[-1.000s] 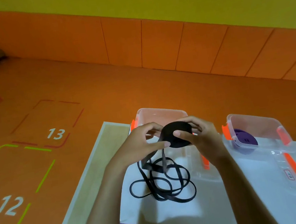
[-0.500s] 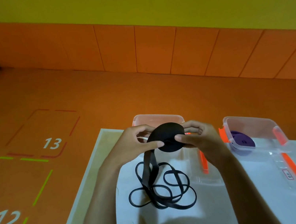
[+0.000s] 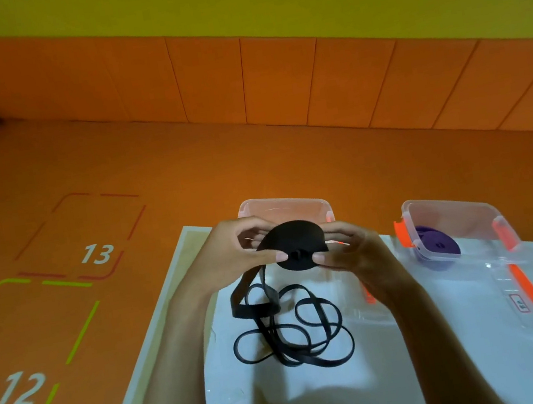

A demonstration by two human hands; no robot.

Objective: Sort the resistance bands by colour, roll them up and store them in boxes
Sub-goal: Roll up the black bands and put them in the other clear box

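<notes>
Head view
Left hand: fingers curled round the left edge of the black band roll, thumb pressed on its face.
Right hand: fingers clamped on the roll's right edge, thumb near its centre.
Black band roll: held up between both hands, above the tabletop.
Loose black band: hangs from the roll and lies in tangled loops on the white tabletop.
Left box: clear, open, behind the hands; its contents are hidden.
Right box: clear, orange clips, open, with a purple band roll inside.
Lid: flat on the tabletop, just in front of the right box.
</notes>
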